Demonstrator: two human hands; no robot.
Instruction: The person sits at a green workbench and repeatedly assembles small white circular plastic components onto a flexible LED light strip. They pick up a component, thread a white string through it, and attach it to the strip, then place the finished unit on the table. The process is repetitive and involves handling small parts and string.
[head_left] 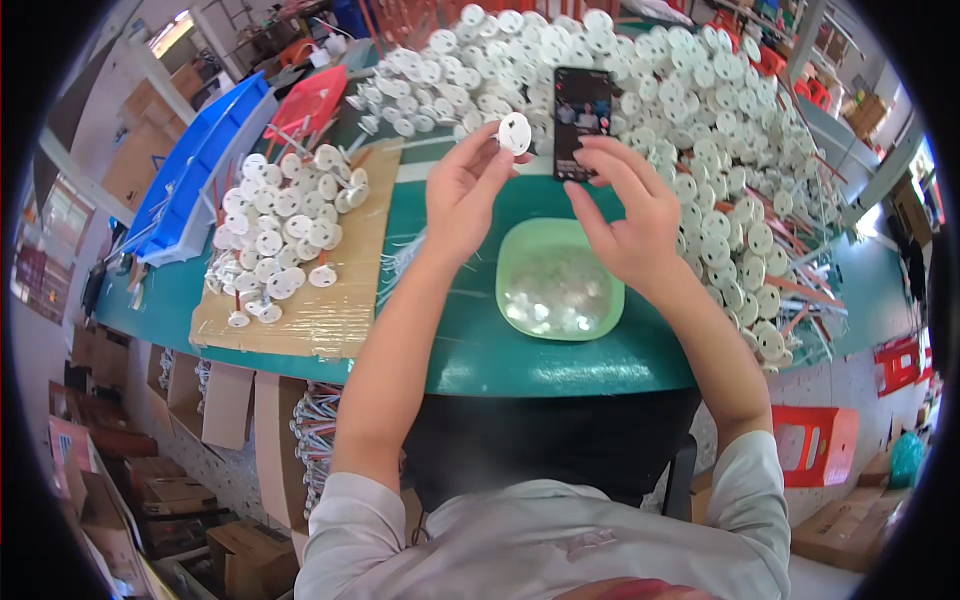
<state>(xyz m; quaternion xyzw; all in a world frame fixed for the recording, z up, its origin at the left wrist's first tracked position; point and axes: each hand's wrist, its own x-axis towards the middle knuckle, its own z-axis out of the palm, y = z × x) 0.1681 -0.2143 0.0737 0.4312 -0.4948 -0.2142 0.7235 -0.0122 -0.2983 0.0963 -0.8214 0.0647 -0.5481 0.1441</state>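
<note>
In my left hand [463, 195], pinched between thumb and fingers, is a white round disc [515, 134] with small dark holes in its face. My right hand [632, 215] is raised to the right, fingers apart and curved, over the lower edge of a black phone [582, 110] with its screen lit. Whether a fingertip touches the phone I cannot tell. Between my forearms a light green plastic bowl [511, 290] holds many small shiny, clear-silver pieces.
Beyond the phone and to the right lies a big heap of similar white discs [700, 140] with stems and wires. A smaller pile [290, 215] rests on cardboard [350, 310] at left, by a blue bin [200, 165]. Thin pale strands [403, 262] lie beside the cardboard on the green table [530, 368].
</note>
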